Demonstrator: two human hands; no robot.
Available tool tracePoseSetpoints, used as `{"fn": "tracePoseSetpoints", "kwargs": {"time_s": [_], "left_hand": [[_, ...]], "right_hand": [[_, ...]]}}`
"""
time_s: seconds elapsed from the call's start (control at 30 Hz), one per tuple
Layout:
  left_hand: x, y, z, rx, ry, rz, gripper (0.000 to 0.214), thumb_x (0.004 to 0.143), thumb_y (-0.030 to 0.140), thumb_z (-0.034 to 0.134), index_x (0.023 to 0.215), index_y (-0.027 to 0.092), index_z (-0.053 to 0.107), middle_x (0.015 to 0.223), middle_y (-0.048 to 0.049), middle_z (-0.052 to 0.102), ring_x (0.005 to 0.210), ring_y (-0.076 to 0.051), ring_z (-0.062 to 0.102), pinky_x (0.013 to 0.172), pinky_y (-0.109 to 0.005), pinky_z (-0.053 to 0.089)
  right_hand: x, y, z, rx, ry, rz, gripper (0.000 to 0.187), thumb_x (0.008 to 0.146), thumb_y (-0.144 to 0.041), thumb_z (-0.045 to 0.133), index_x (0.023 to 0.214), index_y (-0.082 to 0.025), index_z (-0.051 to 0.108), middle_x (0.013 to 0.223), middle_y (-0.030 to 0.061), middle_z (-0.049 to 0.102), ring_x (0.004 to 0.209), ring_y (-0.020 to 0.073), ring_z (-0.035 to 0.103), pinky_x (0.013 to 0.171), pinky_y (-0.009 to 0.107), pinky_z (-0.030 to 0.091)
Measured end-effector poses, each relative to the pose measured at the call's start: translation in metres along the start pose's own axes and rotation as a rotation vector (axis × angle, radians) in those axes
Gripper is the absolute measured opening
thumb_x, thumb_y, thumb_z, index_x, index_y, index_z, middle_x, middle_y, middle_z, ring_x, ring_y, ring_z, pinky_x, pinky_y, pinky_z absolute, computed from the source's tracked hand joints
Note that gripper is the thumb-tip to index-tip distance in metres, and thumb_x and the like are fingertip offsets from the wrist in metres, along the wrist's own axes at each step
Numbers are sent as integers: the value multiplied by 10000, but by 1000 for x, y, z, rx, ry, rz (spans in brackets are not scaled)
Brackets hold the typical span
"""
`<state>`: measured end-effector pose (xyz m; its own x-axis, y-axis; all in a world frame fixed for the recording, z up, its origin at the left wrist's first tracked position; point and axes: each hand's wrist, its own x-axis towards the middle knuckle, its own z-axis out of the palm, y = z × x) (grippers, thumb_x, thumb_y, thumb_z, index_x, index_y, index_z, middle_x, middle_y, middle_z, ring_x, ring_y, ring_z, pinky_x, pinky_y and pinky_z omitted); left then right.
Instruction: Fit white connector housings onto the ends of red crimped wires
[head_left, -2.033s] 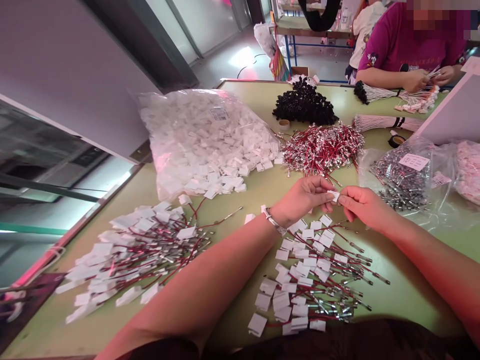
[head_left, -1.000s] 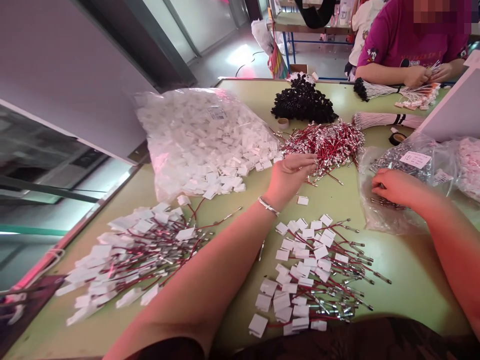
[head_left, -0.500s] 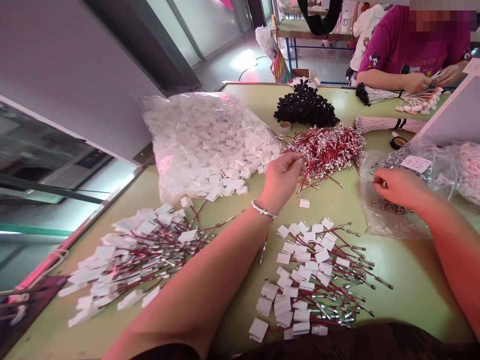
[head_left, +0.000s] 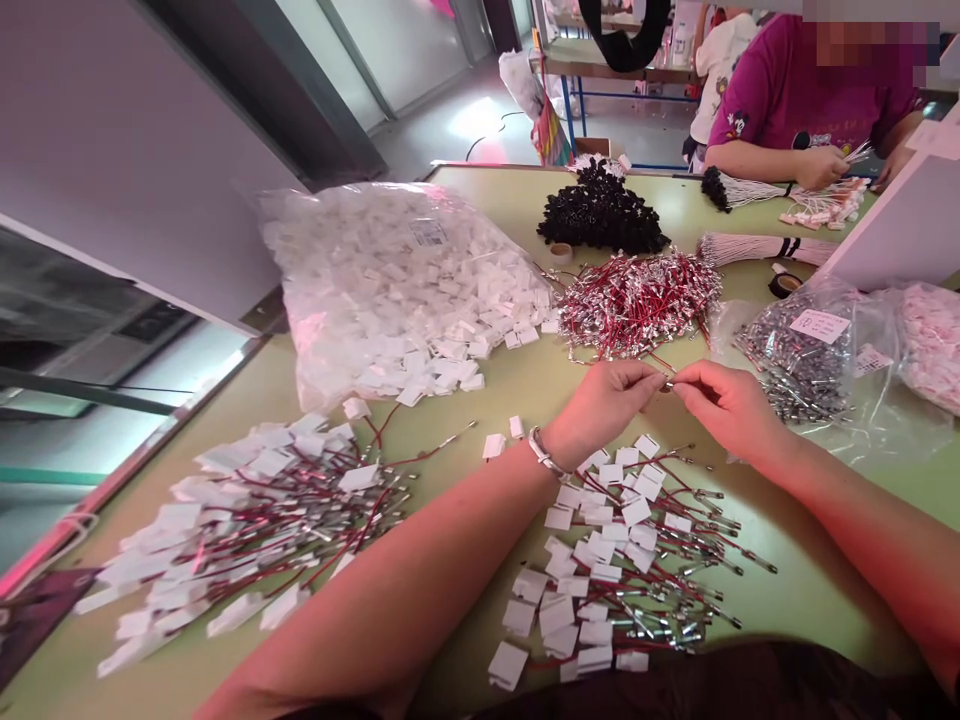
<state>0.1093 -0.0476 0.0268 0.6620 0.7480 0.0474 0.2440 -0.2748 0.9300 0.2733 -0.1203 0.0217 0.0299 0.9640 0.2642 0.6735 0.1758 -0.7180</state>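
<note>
My left hand (head_left: 611,402), with a white bracelet at its wrist, is closed in a pinch in front of the pile of short red wires (head_left: 637,300). A red wire, mostly hidden, appears to be in that pinch. My right hand (head_left: 724,405) pinches a tiny metal part (head_left: 668,384), and its fingertips meet those of the left. Just right of it lies a clear plastic bag of small metal parts (head_left: 791,360). Below the hands are red wires with white connector housings (head_left: 600,545) at one end and metal ends at the other.
At left sit a large bag of white housings (head_left: 405,290) and another heap of wired housings (head_left: 255,520). Black connectors (head_left: 604,210), a tape roll (head_left: 785,285) and white wire bundles (head_left: 765,248) lie farther back. A person in a purple shirt (head_left: 817,100) handles white wires across the table.
My right hand has come out of the metal-parts bag and moved left. My left hand has moved from the red wire pile toward me and right; their fingertips now meet.
</note>
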Motion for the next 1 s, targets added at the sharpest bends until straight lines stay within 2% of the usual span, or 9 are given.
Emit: {"fn": "tracePoseSetpoints", "kwargs": {"time_s": [0.13, 0.27, 0.4, 0.57, 0.7, 0.8, 0.87, 1.0], "left_hand": [[1, -1, -3, 86, -12, 66, 225, 841, 240, 506, 676, 159, 636, 602, 23, 559, 552, -73, 425, 546, -216, 375], [2, -4, -5, 91, -6, 42, 209, 834, 253, 516, 759, 146, 680, 631, 12, 597, 559, -75, 447, 560, -224, 389], [3, -5, -6, 93, -21, 69, 217, 829, 268, 526, 716, 151, 669, 603, 17, 568, 560, -78, 432, 536, -221, 371], [2, -4, -8, 38, -122, 87, 229, 849, 280, 509, 729, 150, 655, 545, 40, 478, 505, -68, 367, 483, -212, 329], [2, -6, -8, 89, -147, 128, 270, 863, 287, 491, 668, 153, 620, 529, 44, 456, 501, -68, 358, 489, -213, 334], [3, -9, -8, 248, -111, 179, 270, 881, 292, 469, 713, 158, 633, 588, 20, 555, 552, -82, 448, 537, -225, 376], [3, -11, -9, 471, -95, 271, 279, 903, 307, 453, 766, 162, 649, 666, -8, 618, 609, -104, 508, 568, -249, 392], [-3, -10, -11, 940, -172, 541, 330, 950, 271, 374, 806, 160, 650, 684, -38, 606, 599, -130, 514, 531, -275, 370]], "right_hand": [[-2, 1, -4, 45, -18, 25, 141, 863, -298, 517, 813, -203, 606, 636, -24, 574, 574, 106, 484, 555, 262, 385], [-1, 1, -4, 111, 28, 52, 138, 869, -302, 513, 824, -204, 599, 641, -25, 578, 568, 100, 491, 561, 261, 396], [-1, 3, -3, 140, -55, 88, 135, 856, -316, 531, 824, -206, 602, 649, -29, 579, 512, 83, 467, 512, 249, 385], [-3, 3, -3, 345, -148, 194, 180, 870, -352, 491, 849, -203, 591, 651, -37, 560, 424, 68, 450, 420, 237, 372], [-2, 2, -5, 292, -150, 192, 194, 879, -351, 473, 833, -200, 586, 644, -37, 558, 424, 71, 449, 436, 248, 367], [1, 2, -8, 95, -136, 70, 171, 861, -315, 502, 797, -198, 609, 647, -23, 579, 542, 98, 489, 533, 264, 385], [3, 4, -11, -8, -162, 34, 155, 844, -294, 526, 767, -196, 619, 642, -17, 590, 590, 111, 494, 567, 271, 379], [2, 5, -13, 54, -313, 185, 184, 830, -292, 538, 686, -189, 591, 572, -25, 562, 533, 98, 456, 526, 260, 349]]}}
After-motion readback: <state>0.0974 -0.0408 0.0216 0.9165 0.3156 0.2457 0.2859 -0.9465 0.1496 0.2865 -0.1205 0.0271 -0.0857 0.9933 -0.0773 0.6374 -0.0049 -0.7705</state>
